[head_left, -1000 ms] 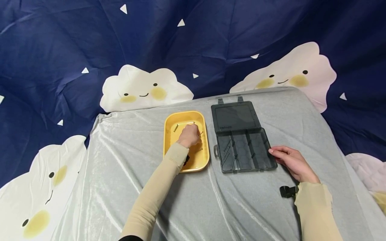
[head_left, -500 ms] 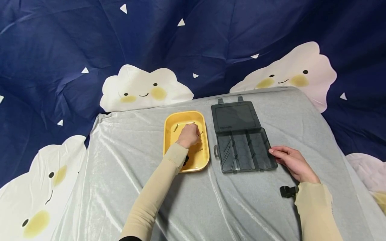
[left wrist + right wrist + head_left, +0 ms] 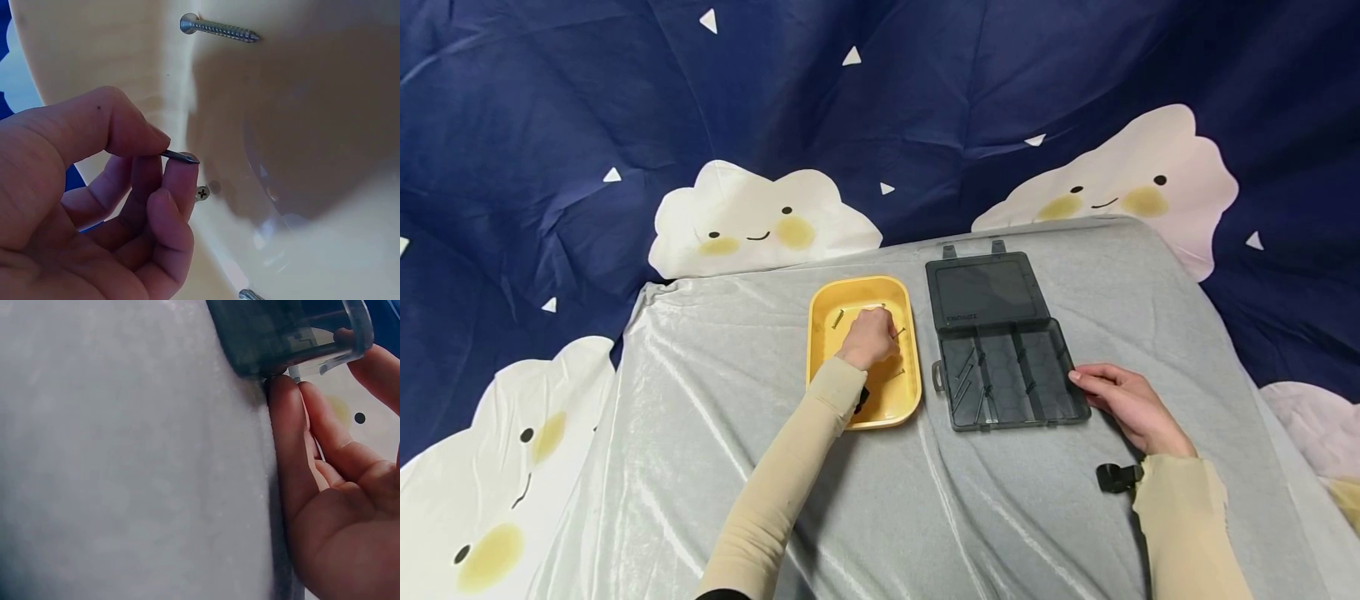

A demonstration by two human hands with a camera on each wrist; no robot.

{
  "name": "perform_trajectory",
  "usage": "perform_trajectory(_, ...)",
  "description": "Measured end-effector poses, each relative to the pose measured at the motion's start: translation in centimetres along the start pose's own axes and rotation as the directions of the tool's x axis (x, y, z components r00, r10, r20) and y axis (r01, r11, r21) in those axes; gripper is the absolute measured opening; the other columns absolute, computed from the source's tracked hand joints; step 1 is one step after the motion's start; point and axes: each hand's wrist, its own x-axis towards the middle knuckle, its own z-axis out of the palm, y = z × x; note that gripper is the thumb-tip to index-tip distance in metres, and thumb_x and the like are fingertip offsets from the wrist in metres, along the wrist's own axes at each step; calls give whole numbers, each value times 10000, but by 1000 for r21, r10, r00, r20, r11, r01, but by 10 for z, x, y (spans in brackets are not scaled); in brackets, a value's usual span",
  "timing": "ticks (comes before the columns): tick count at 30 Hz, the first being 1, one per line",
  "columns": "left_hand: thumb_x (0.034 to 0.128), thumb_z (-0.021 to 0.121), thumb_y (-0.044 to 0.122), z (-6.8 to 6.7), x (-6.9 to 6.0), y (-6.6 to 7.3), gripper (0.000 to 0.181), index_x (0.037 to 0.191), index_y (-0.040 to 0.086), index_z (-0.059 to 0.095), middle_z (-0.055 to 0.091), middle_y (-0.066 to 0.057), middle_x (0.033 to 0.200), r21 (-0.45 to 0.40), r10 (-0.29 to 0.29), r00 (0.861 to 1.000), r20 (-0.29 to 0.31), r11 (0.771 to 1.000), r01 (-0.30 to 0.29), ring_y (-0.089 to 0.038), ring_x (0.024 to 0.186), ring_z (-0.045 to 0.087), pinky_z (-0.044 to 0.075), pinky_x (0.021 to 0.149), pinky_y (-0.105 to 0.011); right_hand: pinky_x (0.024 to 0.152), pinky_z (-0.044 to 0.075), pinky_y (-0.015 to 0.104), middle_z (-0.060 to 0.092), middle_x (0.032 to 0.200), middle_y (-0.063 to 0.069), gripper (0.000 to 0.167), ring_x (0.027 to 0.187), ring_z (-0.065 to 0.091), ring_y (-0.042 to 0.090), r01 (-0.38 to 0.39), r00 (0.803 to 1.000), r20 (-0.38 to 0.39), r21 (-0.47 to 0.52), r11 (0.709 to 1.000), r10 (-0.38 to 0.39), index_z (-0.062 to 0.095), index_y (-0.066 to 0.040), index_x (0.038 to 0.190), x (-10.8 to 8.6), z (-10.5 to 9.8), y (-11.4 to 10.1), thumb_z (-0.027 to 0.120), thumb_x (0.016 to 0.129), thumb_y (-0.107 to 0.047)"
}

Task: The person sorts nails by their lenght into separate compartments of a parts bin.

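In the yellow tray (image 3: 817, 367) my left hand (image 3: 870, 337) pinches a screw (image 3: 180, 156) between thumb and forefinger; only its dark pointed end shows. A loose screw (image 3: 222, 28) lies on the tray floor above the hand in the left wrist view, and another screw head (image 3: 202, 192) shows just past the fingertips. To the right lies a dark, see-through organizer box (image 3: 1036, 375) with its lid (image 3: 987, 287) folded back. My right hand (image 3: 1135, 408) holds its right side, thumb at the rim and fingertips low against the wall. Several screws (image 3: 964, 386) occupy the box's left compartment.
Grey velvety cloth (image 3: 715, 400) covers the table under both containers. Another loose screw (image 3: 838, 318) lies near the tray's far left corner. A dark blue curtain (image 3: 820, 100) printed with clouds hangs behind the table.
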Motion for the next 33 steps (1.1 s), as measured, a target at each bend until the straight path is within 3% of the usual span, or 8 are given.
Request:
perform_trajectory(8,731,737,-4,0,1,-1,114,800,62,675,691,-75,878,4,2,1000,-6,1000,-2,-243,872,651,543,788,-346,743,504,119,582,931,-292,373,872,570,-111,10,1000,-1,7,1000,-10,620,-156,1140,0,0,2,660,892,-432)
perform_trajectory(20,728,689,-18,-3,-2,-5,120,767,90,654,676,-54,840,-45,-8,1000,-21,999,7,-210,806,625,524,735,-312,737,508,123,600,932,-276,208,863,578,-101,10,1000,2,39,999,-10,648,-265,1031,1,-1,3,676,885,-411)
perform_trajectory(27,737,718,30,-7,-4,-11,108,725,105,641,652,-20,777,-136,9,1000,-10,991,-11,-178,747,580,493,723,-279,738,507,122,595,926,-282,236,863,576,-104,2,1000,2,35,999,-2,641,-247,1046,1,-1,3,674,886,-417)
perform_trajectory(33,740,751,23,-16,-8,-9,99,786,57,670,638,-15,707,-284,12,1000,7,959,-10,-149,663,566,458,669,-235,742,505,121,588,929,-285,317,871,573,-106,5,1000,3,17,1000,-5,624,-194,1102,2,-1,4,664,891,-427)
